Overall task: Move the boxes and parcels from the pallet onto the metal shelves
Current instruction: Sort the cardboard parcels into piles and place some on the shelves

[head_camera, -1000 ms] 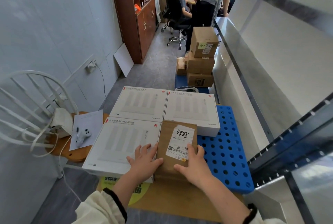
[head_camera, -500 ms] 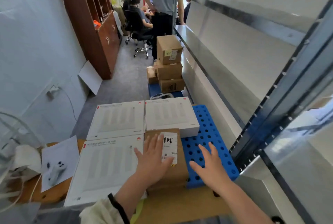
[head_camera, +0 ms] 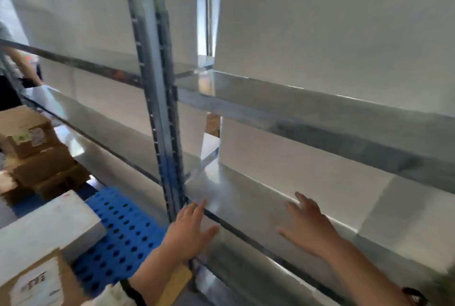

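Your left hand and right hand stretch flat-fingered and empty over the metal shelf, perhaps touching it; blur hides contact.

two hands, one blue pallet, one white box, three stacked brown boxes, one labelled brown parcel

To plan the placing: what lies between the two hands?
Head view: only bare metal shelf lies between left hand and right hand.
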The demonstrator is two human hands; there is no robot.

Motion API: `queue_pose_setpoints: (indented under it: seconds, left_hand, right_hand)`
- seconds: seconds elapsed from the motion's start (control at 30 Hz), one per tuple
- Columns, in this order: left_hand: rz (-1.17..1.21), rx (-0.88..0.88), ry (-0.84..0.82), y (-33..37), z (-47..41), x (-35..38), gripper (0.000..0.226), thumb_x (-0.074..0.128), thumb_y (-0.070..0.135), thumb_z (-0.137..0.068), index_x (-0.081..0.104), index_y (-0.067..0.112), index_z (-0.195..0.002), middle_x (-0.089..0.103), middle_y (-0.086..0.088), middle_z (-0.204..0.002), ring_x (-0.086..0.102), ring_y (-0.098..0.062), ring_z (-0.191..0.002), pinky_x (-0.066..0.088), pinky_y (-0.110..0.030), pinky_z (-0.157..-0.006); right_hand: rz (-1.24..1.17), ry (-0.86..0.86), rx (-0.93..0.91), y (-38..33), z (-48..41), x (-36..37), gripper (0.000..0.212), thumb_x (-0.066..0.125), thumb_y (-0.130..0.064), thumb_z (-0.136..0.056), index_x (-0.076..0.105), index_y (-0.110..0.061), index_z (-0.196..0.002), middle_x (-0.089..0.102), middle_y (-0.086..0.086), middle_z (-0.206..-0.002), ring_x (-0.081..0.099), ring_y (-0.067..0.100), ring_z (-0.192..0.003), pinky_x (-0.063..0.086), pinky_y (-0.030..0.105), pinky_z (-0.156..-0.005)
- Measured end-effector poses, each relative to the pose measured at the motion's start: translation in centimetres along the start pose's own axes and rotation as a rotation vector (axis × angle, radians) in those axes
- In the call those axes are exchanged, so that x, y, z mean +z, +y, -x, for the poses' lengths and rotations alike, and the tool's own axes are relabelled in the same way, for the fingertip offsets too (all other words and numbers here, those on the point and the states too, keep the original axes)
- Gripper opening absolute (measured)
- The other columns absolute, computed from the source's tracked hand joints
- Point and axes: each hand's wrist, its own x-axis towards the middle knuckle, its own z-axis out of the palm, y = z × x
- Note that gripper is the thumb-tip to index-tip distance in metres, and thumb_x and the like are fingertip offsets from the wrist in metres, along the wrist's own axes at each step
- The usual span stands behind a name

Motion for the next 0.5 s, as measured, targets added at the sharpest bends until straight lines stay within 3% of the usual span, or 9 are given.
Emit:
queue_pose_setpoints:
  seconds: [0.13, 0.37, 0.5]
  left_hand:
    - [0.043, 0.220, -0.081, 11.1, -1.5, 3.0, 0.080, 0.045, 0.058, -0.091, 0.003, 0.026, -0.152, 0.012, -0.003, -0.159, 0.026, -0.027, -0.140, 0.023, -0.040, -0.114]
    - [0.061, 0.606, -0.174, 29.3, 0.9, 8.7, 0.080, 0.043, 0.063, -0.087, 0.002, 0.035, -0.150, 0.017, 0.001, -0.157, 0.021, -0.019, -0.142, 0.020, -0.035, -0.113]
    - [0.027, 0.777, -0.285, 37.1, 4.3, 11.5, 0.087, 0.035, 0.080, -0.075, -0.004, 0.047, -0.146, 0.012, 0.008, -0.158, 0.025, -0.019, -0.141, 0.026, -0.037, -0.111]
  right_hand:
    - [0.022, 0.059, 0.141, 9.0, 6.5, -5.0, 0.074, 0.049, -0.057, -0.086, 0.021, -0.026, -0.147, -0.001, 0.002, -0.157, 0.000, 0.029, -0.143, 0.021, 0.045, -0.113]
    - [0.113, 0.173, 0.399, 21.4, 19.6, -10.3, 0.072, 0.046, -0.060, -0.085, 0.026, -0.024, -0.145, 0.013, 0.003, -0.156, 0.013, 0.033, -0.141, 0.025, 0.048, -0.110]
    - [0.021, 0.170, 0.562, 26.6, 25.9, -9.9, 0.079, 0.046, -0.067, -0.081, 0.023, -0.028, -0.145, 0.012, 0.002, -0.156, 0.013, 0.031, -0.142, 0.025, 0.050, -0.111]
